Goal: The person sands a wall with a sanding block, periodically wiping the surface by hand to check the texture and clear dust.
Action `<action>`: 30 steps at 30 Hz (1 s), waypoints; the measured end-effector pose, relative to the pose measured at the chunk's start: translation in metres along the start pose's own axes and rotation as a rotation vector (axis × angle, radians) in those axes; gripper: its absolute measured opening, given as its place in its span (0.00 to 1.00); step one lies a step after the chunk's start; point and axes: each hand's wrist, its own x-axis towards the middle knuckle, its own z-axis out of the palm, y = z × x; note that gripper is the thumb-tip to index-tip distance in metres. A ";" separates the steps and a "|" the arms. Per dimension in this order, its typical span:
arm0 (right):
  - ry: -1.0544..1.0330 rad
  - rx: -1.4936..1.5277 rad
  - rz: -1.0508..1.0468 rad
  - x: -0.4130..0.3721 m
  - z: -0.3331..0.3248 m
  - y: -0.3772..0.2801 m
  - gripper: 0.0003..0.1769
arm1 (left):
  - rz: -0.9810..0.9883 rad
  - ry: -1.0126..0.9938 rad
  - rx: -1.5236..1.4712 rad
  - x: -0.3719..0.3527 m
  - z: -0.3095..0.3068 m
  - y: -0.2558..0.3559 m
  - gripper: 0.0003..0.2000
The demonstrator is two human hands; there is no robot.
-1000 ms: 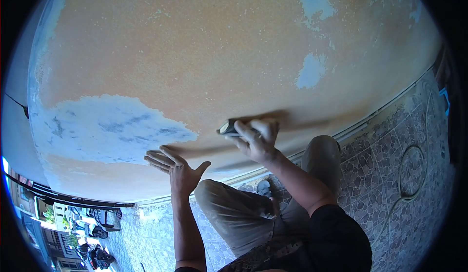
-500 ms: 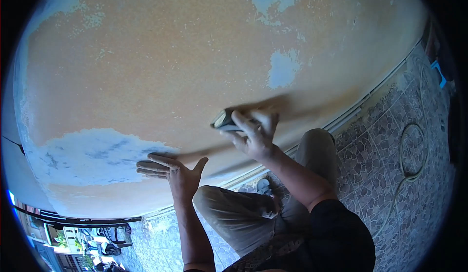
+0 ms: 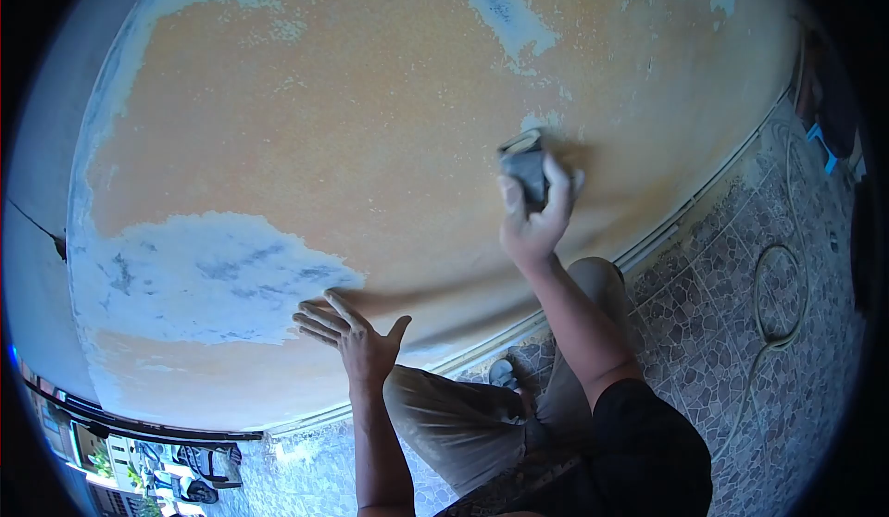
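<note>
A dark block (image 3: pixel 526 167), which looks wrapped in a sheet, is gripped between the thumb and fingers of my right hand (image 3: pixel 537 211). It lies against the orange wall (image 3: pixel 370 147), over a pale patch that it mostly hides. My left hand (image 3: pixel 356 332) has its fingers spread, with the fingertips at the lower right edge of a large whitish patch (image 3: pixel 204 276) on the wall. Nothing is in that hand. Another whitish patch (image 3: pixel 500 8) shows higher up.
A patterned stone-tile floor (image 3: pixel 685 332) runs along the wall's base. On it at the right lies a coiled hose (image 3: pixel 759 304). A blue object (image 3: pixel 820 147) stands at the far right. Chairs (image 3: pixel 208 466) show at the lower left. My bent knees are near the wall.
My right hand has moved up and to the right with the block, onto the small pale patch. The view has shifted slightly; my left hand stays spread by the large patch.
</note>
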 end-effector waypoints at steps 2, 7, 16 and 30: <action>0.187 0.171 0.272 0.050 0.002 0.000 0.25 | -0.009 -0.013 -0.050 -0.016 0.008 -0.010 0.71; 0.046 0.006 0.009 0.034 0.009 -0.010 0.29 | -0.090 0.162 -0.230 -0.059 0.086 -0.023 0.58; 0.008 -0.021 0.193 0.126 -0.019 -0.005 0.25 | -0.157 0.274 -0.333 -0.091 0.138 -0.032 0.44; -0.061 0.132 0.322 0.103 -0.007 -0.027 0.26 | -0.156 0.294 -0.419 -0.094 0.142 -0.038 0.42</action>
